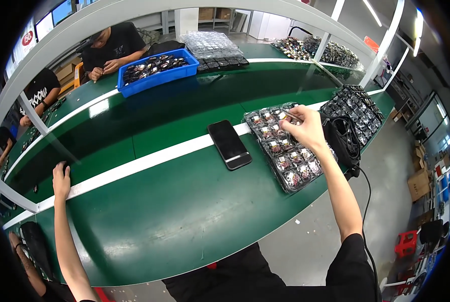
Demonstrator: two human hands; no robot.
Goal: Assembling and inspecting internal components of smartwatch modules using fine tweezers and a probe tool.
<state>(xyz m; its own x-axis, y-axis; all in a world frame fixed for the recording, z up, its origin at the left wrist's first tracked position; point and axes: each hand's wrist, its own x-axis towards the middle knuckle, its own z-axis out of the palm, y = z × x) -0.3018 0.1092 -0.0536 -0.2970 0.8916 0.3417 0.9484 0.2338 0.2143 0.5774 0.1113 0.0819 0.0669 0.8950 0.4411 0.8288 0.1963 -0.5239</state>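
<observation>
The step in hand, as I judge it, is fine work at one spot in the tray (281,180), which lies directly under the right hand (296,118) and spreads toward the wearer from it. That hand is narrowed to a pinch on one thin grey thing (293,116) – possibly a tool, though the fingers hide too much to say. The left hand (61,180) is reached well out past the white strip (134,167), with one small dark thing (63,163) at its fingertips; whether it grips that, I cannot tell.

The next move probably calls for a light, steady right-hand pinch, since the pockets sit close together and neighbours could be knocked.

Counted: one phone (230,144) on the desk (184,211), left of the right hand; one black cable bundle (343,143), just right of it; one stack of dark trays (353,113), farther right; one blue bin (159,81), far beyond and to its left. The tray holds many small pieces (284,162) – the hand covers some, so no sure total.
</observation>
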